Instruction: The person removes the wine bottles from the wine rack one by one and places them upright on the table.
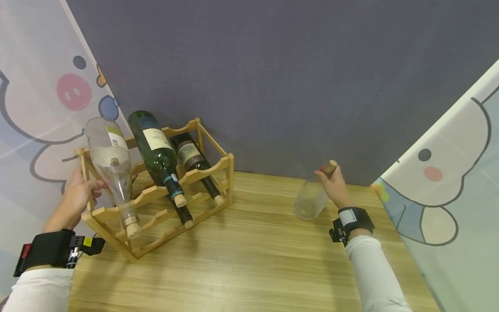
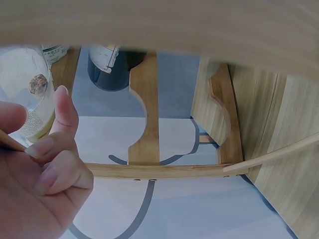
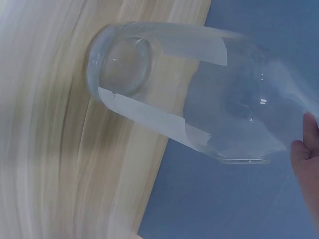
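Rack (image 1: 192, 174): smooth wd. Held btl (image 3: 192, 94): glossy glass.

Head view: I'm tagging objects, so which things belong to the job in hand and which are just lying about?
Likely the job:
wooden rack, gripped by left hand
clear bottle, gripped by right hand
racked bottles

Just surroundings:
table
grey backdrop
cartoon panels

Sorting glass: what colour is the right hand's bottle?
Colourless glass: the bottle shows best in the right wrist view.

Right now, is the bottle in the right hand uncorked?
No, a cork tops the clear bottle that the right hand grips.
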The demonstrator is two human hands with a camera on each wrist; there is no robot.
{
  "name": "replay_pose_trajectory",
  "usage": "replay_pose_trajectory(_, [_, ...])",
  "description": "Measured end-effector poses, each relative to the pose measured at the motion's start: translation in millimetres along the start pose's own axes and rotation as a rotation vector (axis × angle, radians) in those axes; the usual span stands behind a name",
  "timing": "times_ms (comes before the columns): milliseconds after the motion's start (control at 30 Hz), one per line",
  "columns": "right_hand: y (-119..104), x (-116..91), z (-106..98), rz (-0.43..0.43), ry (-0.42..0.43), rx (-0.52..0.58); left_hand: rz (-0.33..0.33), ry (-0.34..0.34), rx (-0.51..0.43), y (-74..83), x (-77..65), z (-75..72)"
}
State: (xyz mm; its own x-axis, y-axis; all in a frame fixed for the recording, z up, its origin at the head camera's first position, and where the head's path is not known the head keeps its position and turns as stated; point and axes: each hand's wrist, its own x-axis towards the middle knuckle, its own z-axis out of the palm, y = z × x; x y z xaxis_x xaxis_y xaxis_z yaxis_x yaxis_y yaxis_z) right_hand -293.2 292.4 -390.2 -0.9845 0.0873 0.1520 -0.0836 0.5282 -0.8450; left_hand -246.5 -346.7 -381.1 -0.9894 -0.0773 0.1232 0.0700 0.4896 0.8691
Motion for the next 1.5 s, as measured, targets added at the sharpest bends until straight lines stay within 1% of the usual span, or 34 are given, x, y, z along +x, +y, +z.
replay_pose_trajectory(100, [4.6, -1.5, -7.7, 0.003, 0.02, -0.009, 0.0, -0.005, -0.035, -0.4, 0.2, -0.2])
replay_pose_trajectory(233, [11.5, -3.1, -16.3, -0.003, 0.059, 0.021, 0.002, -0.003, -0.061, 0.4, -0.1, 0.1])
replay_pose_trajectory(333, [16.3, -4.2, -22.7, -0.011, 0.081, 0.027, 0.005, -0.003, -0.046, 1.3, -0.7, 0.8])
replay_pose_trajectory(533, [21.8, -5.8, -32.6, 0.026, 0.103, 0.024, 0.0, 0.005, 0.003, 1.7, -1.8, 2.8])
replay_pose_trajectory(800, [24.7, -9.0, -40.4, 0.064, 0.173, -0.015, -0.005, 0.009, 0.016, 1.0, -2.3, 2.4])
replay_pose_trajectory(967, [33.0, -9.7, -45.5, 0.097, 0.222, -0.066, -0.001, 0.007, 0.018, 0.3, -2.5, 2.2])
replay_pose_trajectory(1033, [36.8, -9.3, -48.6, 0.105, 0.242, -0.065, 0.006, 0.004, 0.017, 0.0, -3.1, 2.2])
replay_pose_trajectory(1100, [39.1, -9.7, -52.9, 0.12, 0.254, -0.081, 0.01, 0.001, -0.011, 0.0, -3.9, 1.8])
replay_pose_trajectory(1167, [41.9, -10.0, -57.5, 0.121, 0.268, -0.069, 0.011, -0.004, -0.068, 0.3, -4.1, 1.1])
replay_pose_trajectory(1267, [44.6, -12.8, -65.0, 0.128, 0.283, -0.082, 0.029, -0.005, -0.093, 1.4, -4.0, 0.2])
replay_pose_trajectory(1333, [46.2, -15.0, -68.5, 0.129, 0.309, -0.063, 0.044, -0.004, -0.078, 2.0, -3.3, 0.0])
replay_pose_trajectory(1400, [47.4, -17.7, -71.5, 0.146, 0.326, -0.076, 0.059, 0.002, -0.033, 2.6, -2.9, -0.2])
replay_pose_trajectory(1500, [49.6, -19.0, -74.5, 0.147, 0.369, -0.079, 0.066, -0.002, -0.011, 2.8, -2.5, -0.3])
